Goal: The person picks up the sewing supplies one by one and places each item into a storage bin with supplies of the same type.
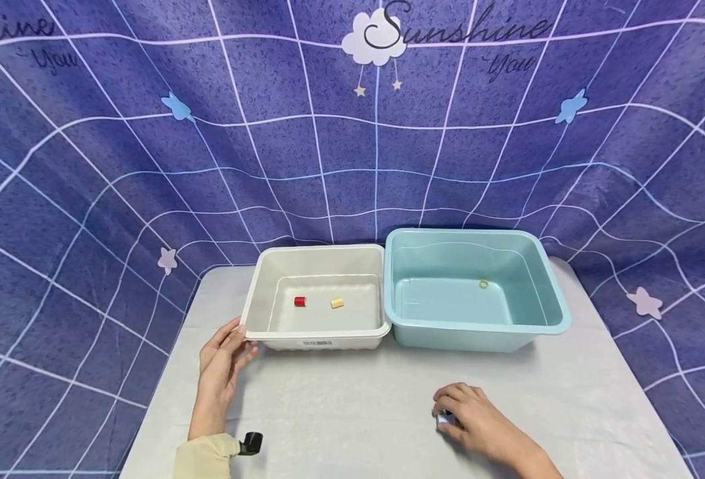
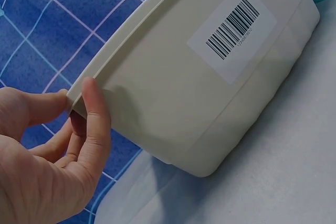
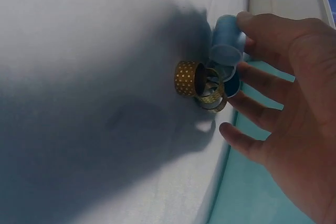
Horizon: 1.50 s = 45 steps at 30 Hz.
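My left hand [image 1: 221, 362] grips the near left corner of the white bin [image 1: 322, 336]. In the left wrist view, the thumb and fingers pinch the bin's rim beside its barcode side. Low over the table front, my right hand [image 1: 478, 422] has its fingers curled about a light blue thread spool [image 3: 227, 40]. A darker blue spool [image 3: 232, 85] shows partly behind it, along with several gold rings [image 3: 189, 78] by the fingertips. Whether those rings rest on the table or in the fingers, I cannot tell. Inside the white bin lie a red spool [image 1: 300, 301] and a pale yellow spool [image 1: 337, 303].
A light blue bin [image 1: 466, 338] stands against the white bin's right side, with a small yellowish ring [image 1: 483, 284] on its floor. Both bins are at the back of the white-covered table [image 1: 340, 419]. A blue gridded curtain [image 1: 352, 146] hangs behind.
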Tool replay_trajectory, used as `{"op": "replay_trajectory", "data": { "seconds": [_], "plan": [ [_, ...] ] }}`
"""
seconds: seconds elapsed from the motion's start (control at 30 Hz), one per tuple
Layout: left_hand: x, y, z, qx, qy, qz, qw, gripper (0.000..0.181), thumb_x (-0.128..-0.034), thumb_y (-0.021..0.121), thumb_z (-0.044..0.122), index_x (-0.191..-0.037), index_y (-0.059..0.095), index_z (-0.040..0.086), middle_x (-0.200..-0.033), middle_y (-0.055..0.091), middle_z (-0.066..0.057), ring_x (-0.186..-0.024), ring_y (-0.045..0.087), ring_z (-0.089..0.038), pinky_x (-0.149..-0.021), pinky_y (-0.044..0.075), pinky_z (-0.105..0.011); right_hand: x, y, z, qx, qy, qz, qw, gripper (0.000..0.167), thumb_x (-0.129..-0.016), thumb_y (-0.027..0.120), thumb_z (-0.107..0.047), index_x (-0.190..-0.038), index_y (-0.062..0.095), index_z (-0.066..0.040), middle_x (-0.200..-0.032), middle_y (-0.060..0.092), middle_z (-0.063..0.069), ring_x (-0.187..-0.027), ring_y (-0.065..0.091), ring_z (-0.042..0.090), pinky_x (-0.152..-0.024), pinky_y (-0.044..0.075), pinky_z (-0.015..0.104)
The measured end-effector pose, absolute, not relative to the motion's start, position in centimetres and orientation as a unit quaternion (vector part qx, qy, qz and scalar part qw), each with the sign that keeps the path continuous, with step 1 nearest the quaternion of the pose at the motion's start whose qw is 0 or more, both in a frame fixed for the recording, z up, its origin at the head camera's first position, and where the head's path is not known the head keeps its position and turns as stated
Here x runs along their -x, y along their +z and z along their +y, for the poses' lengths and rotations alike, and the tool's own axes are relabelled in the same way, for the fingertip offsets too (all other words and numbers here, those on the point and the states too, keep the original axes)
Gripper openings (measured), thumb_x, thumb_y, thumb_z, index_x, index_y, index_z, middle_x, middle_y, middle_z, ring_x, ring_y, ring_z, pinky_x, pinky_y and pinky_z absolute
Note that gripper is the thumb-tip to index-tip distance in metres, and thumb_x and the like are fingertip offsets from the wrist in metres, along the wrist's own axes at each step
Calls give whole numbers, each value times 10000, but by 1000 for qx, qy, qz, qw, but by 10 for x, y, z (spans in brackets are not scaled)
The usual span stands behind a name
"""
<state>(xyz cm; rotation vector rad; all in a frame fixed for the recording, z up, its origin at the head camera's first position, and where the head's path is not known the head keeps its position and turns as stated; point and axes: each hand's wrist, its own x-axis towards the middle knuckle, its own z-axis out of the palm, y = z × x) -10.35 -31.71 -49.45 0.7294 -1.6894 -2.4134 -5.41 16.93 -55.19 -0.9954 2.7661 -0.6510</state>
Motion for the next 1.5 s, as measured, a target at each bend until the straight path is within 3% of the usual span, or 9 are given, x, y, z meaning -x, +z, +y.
{"op": "replay_trajectory", "data": {
  "seconds": [0.43, 0.8, 1.07, 1.3, 1.5],
  "plan": [
    [103, -496, -317, -240, -790, -562, 55, 373, -1037, 657, 139, -1394, 569, 72, -930, 718, 49, -773, 705, -86, -684, 653, -204, 55, -551, 165, 330, -276, 902, 41, 127, -975, 749, -269, -1092, 699, -265, -1122, 689, -156, -1100, 640, 101, -856, 522, 390],
    [106, -494, -316, -241, -787, -566, 52, 435, -1036, 658, 137, -1441, 525, 50, -932, 720, 50, -778, 702, -87, -665, 643, -188, 59, -547, 163, 325, -283, 901, 39, 134, -998, 724, -288, -1127, 712, -256, -1117, 704, -169, -1079, 663, 80, -896, 551, 421],
    [105, -495, -317, -251, -788, -561, 49, 454, -1038, 651, 136, -1458, 508, 41, -911, 712, 57, -773, 703, -84, -661, 642, -190, 65, -547, 161, 362, -355, 861, 30, 151, -984, 735, -141, -1126, 712, -188, -1047, 768, -117, -942, 672, -32, -826, 590, 334],
    [104, -497, -317, -250, -785, -564, 51, 417, -1040, 651, 144, -1430, 530, 55, -900, 708, 62, -770, 698, -81, -663, 643, -190, 63, -545, 161, 338, -386, 855, 77, 130, -1025, 687, -176, -1154, 703, -180, -1071, 764, -84, -930, 628, -49, -791, 587, 262],
    [104, -496, -317, -248, -783, -568, 51, 429, -1040, 652, 149, -1438, 525, 54, -911, 710, 64, -773, 696, -78, -663, 641, -186, 60, -541, 160, 303, -377, 869, 104, 148, -1040, 671, -264, -1177, 704, -218, -1117, 735, -138, -957, 608, -43, -809, 578, 266]
  ]
}}
